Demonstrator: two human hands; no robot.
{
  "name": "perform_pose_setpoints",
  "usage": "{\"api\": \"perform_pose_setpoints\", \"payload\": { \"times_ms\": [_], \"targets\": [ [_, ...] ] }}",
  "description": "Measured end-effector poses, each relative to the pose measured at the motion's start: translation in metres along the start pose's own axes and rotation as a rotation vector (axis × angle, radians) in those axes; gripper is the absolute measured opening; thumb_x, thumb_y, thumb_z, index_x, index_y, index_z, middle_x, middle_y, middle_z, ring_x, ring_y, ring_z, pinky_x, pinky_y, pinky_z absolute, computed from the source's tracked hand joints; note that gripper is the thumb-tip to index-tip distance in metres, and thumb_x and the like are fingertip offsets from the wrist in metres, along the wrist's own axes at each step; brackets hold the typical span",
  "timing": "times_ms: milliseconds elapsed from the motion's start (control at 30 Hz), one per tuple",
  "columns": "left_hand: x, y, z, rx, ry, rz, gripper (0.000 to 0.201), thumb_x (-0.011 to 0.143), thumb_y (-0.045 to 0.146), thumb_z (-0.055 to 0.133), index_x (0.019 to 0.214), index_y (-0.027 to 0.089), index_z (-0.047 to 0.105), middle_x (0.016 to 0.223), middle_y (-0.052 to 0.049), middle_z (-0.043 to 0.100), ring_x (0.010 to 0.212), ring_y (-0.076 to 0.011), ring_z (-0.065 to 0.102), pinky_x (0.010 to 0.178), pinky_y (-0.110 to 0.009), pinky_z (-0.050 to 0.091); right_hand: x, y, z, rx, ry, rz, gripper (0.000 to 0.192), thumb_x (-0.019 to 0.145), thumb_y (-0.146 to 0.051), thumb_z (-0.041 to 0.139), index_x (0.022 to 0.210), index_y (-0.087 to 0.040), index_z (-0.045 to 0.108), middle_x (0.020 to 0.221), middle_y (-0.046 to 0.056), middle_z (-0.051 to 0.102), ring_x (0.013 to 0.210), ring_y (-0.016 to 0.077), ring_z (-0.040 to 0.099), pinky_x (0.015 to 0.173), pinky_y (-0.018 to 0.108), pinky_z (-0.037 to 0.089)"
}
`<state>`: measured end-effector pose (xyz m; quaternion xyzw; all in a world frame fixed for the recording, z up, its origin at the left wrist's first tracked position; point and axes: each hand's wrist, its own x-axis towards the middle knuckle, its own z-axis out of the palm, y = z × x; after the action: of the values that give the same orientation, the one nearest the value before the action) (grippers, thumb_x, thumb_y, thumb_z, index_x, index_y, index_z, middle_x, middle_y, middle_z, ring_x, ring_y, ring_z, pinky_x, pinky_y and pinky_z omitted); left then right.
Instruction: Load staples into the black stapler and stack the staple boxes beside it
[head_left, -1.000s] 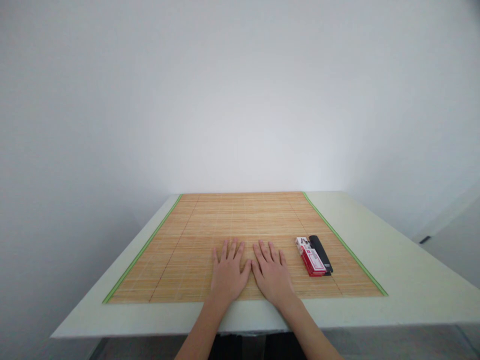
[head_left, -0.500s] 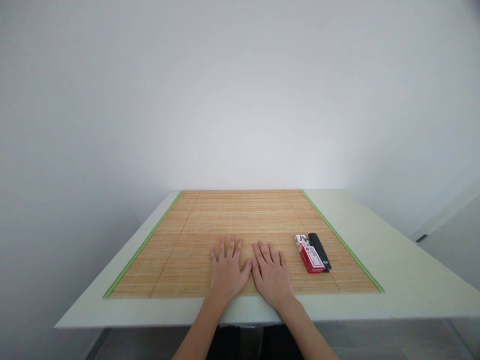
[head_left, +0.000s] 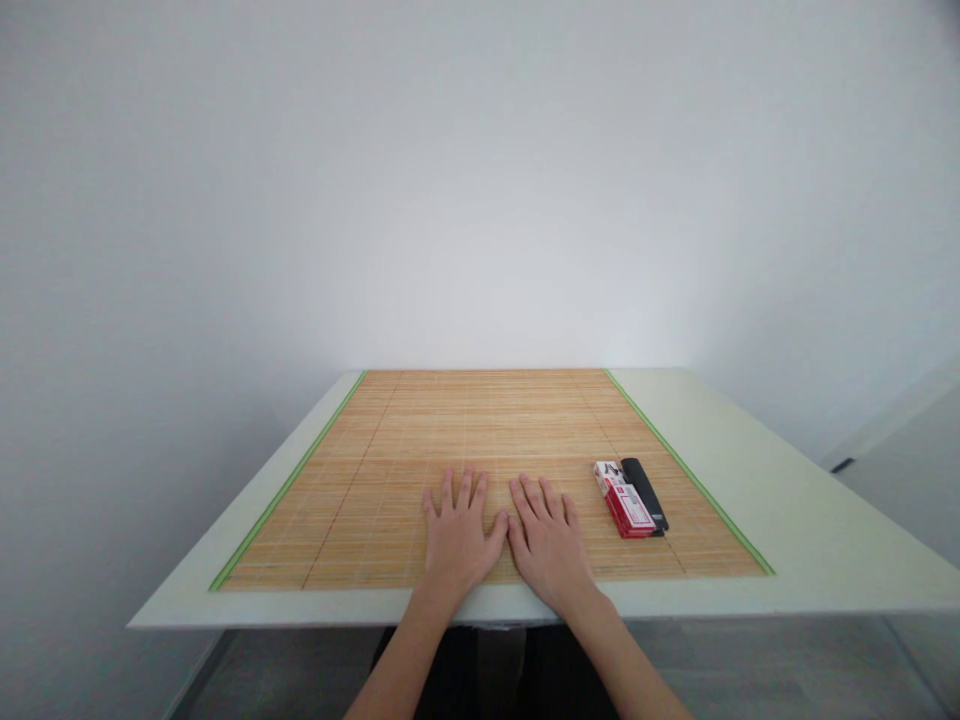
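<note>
Palm down on the bamboo mat (head_left: 450, 420), my left hand (head_left: 459, 540) lies flat with its fingers spread. My right hand (head_left: 551, 550) rests flat beside it, fingers apart, and the two thumbs nearly meet. Neither hand holds anything. To the right of my right hand is a small red and white box (head_left: 626, 503) with printed sides, lying on the mat. A black stapler (head_left: 645, 495) lies along the box's right side, partly hidden by it.
The mat has green edging (head_left: 690, 470) on its left and right sides and lies on a white table (head_left: 787, 530). A pale wall (head_left: 480, 200) stands behind the table. The table's front edge runs under my wrists.
The whole view has shifted slightly, with the table a little higher in the picture. Both hands stay flat on the mat, and the box and stapler lie as before.
</note>
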<state>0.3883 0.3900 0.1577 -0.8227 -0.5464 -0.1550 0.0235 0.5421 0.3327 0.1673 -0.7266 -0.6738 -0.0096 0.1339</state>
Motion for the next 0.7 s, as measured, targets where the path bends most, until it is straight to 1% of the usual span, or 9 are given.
{"api": "perform_pose_setpoints", "payload": {
  "times_ms": [267, 367, 433, 500, 567, 700],
  "targets": [
    [-0.001, 0.0, 0.0, -0.01, -0.006, -0.01, 0.072, 0.098, 0.067, 0.036, 0.161, 0.033, 0.032, 0.171, -0.003, 0.024, 0.158, -0.0411, 0.011, 0.122, -0.069, 0.008, -0.007, -0.001, 0.001, -0.005, 0.032, -0.002, 0.057, 0.107, -0.046, 0.03, 0.162, -0.035, 0.03, 0.168, -0.002, 0.031, 0.155, 0.029, 0.022, 0.124, 0.051, 0.013],
    [0.0, 0.0, -0.001, -0.005, -0.019, -0.014, 0.07, 0.099, 0.066, 0.034, 0.16, 0.033, 0.035, 0.171, -0.004, 0.026, 0.157, -0.0412, 0.014, 0.122, -0.068, 0.01, 0.0, -0.002, -0.006, 0.011, 0.027, -0.001, 0.054, 0.106, -0.043, 0.032, 0.159, -0.032, 0.039, 0.164, 0.002, 0.04, 0.149, 0.0301, 0.032, 0.12, 0.05, 0.02],
    [0.001, -0.001, -0.004, -0.001, -0.017, -0.009, 0.067, 0.1, 0.065, 0.031, 0.158, 0.032, 0.038, 0.169, -0.005, 0.03, 0.156, -0.0405, 0.017, 0.121, -0.066, 0.013, 0.009, -0.004, -0.013, 0.025, 0.026, -0.003, 0.051, 0.106, -0.041, 0.034, 0.154, -0.03, 0.047, 0.159, 0.006, 0.048, 0.142, 0.0296, 0.041, 0.116, 0.047, 0.027],
    [0.003, -0.003, -0.008, 0.005, -0.008, -0.004, 0.064, 0.101, 0.063, 0.03, 0.156, 0.032, 0.043, 0.167, -0.005, 0.035, 0.153, -0.0396, 0.023, 0.121, -0.063, 0.017, 0.018, -0.006, -0.017, 0.036, 0.03, -0.006, 0.048, 0.106, -0.039, 0.035, 0.15, -0.029, 0.051, 0.154, 0.007, 0.053, 0.136, 0.0281, 0.046, 0.112, 0.044, 0.031],
    [0.006, -0.005, -0.012, 0.005, 0.004, 0.007, 0.06, 0.102, 0.06, 0.03, 0.153, 0.032, 0.046, 0.163, -0.006, 0.041, 0.149, -0.038, 0.03, 0.12, -0.059, 0.021, 0.024, -0.007, -0.016, 0.04, 0.04, -0.015, 0.048, 0.105, -0.038, 0.036, 0.151, -0.03, 0.05, 0.154, 0.007, 0.052, 0.138, 0.027, 0.044, 0.114, 0.043, 0.029],
    [0.01, -0.008, -0.019, -0.01, 0.01, 0.049, 0.055, 0.103, 0.055, 0.031, 0.149, 0.031, 0.05, 0.153, -0.008, 0.051, 0.139, -0.0336, 0.041, 0.117, -0.053, 0.028, 0.026, -0.007, -0.004, 0.018, 0.03, -0.016, 0.053, 0.106, -0.041, 0.034, 0.158, -0.031, 0.04, 0.165, 0.005, 0.037, 0.152, 0.0286, 0.027, 0.122, 0.047, 0.014]
  ]
}}
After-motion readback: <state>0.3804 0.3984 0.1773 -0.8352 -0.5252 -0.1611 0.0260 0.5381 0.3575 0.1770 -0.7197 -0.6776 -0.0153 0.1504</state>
